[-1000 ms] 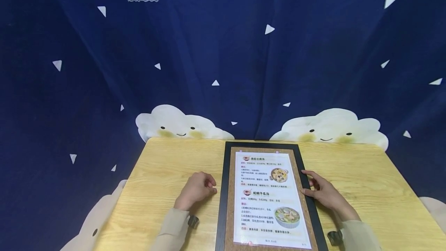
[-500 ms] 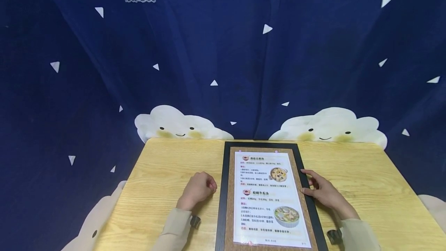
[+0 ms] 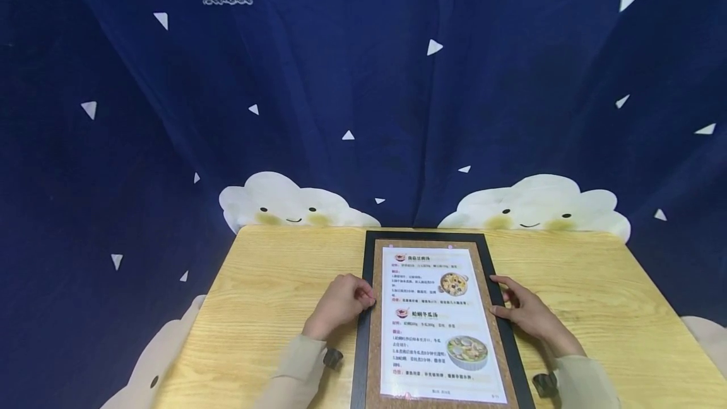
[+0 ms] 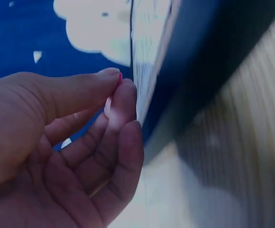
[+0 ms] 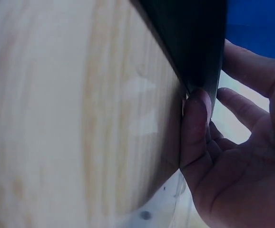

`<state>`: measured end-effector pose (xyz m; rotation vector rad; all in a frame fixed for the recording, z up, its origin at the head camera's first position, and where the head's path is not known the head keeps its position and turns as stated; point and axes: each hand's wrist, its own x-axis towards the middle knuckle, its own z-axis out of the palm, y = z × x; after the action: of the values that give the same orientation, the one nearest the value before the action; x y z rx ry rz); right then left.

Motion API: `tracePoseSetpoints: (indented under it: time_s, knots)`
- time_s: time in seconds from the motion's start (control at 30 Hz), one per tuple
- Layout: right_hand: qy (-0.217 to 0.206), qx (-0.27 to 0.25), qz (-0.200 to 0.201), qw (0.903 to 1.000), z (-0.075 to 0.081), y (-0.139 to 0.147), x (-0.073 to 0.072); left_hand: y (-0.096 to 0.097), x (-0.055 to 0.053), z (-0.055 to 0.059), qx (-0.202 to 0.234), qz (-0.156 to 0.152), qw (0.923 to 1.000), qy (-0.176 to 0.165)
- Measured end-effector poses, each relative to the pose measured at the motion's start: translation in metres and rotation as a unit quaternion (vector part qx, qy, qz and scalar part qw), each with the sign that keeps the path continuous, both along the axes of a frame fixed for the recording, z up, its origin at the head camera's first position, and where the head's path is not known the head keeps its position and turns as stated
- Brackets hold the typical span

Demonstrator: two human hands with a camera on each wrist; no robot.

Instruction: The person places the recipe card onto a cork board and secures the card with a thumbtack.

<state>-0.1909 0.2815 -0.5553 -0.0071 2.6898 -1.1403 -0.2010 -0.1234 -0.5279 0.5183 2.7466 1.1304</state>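
Note:
A black-framed cork board bears a white recipe sheet with printed text and two pictures of soup. Pink pins show at the sheet's top corners. My left hand is at the board's left side, its fingertips over the frame. In the left wrist view, its thumb and forefinger pinch a small pink push pin, mostly hidden by the fingertips. On the opposite side, my right hand grips the frame's right edge; in the right wrist view a fingertip presses against the dark frame.
Beneath everything is a light wooden table. A dark blue curtain with white triangles and smiling clouds hangs behind its far edge. Dark wrist devices sit below both hands at the sleeves.
My left hand has moved right, from the bare wood beside the board to its left frame edge. The right hand and the board hold their places.

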Motion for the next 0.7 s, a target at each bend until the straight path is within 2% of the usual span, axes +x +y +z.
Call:
tracePoseSetpoints:
  time_s: [0.23, 0.4, 0.53, 0.7]
  knots:
    - [-0.002, -0.008, -0.002, 1.0000, 0.001, 0.000, 0.001, 0.040, 0.009, 0.013, -0.010, -0.059, 0.9981, -0.012]
    - [-0.002, -0.009, -0.001, 1.0000, 0.002, 0.001, 0.002, 0.071, 0.016, 0.021, -0.029, -0.104, 0.9942, -0.003]
    - [0.001, -0.010, 0.005, 0.9999, 0.003, 0.000, 0.003, 0.098, 0.021, 0.024, -0.050, -0.140, 0.9888, -0.007]
    - [0.004, -0.014, 0.006, 0.9999, 0.005, -0.001, 0.003, 0.126, 0.031, 0.022, -0.088, -0.196, 0.9767, 0.005]
